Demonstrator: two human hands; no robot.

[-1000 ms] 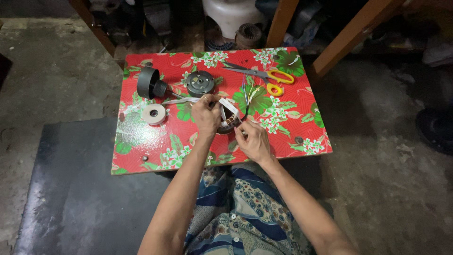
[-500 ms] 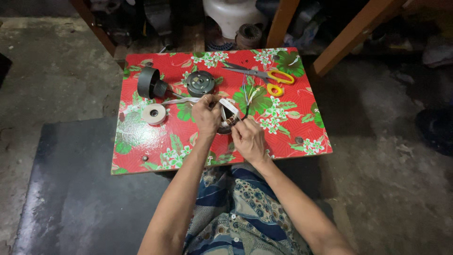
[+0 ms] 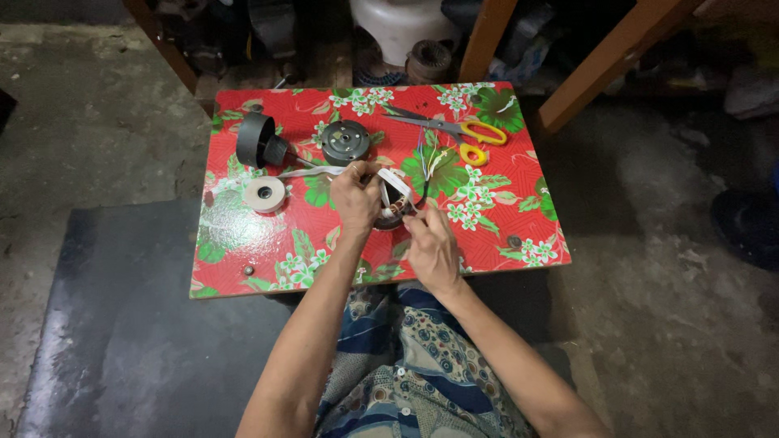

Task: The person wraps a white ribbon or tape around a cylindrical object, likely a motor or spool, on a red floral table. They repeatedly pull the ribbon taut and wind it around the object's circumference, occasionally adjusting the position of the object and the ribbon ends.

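My lap, in a blue patterned cloth (image 3: 414,365), lies nearest, with both forearms reaching forward over the near edge of the low table (image 3: 243,243), whose top is red with a flower print. My right hand (image 3: 430,247) is closed in a pinch at the near rim of the wound motor coil (image 3: 393,207), which rests on the table just in front of me. My left hand (image 3: 355,195) grips the white tape (image 3: 312,171) over the coil's top. By my judgement the taping of the winding is partly done: a strip lies across the coil, and the tape runs on to its roll (image 3: 264,194), uncut. Thin wire leads (image 3: 428,158) rise from the coil. Farther off lie a round metal rotor (image 3: 345,142), a black cylinder (image 3: 258,142) and yellow-handled scissors (image 3: 462,130). Open tabletop lies to my right and near left; the far edge abuts wooden legs (image 3: 487,36).
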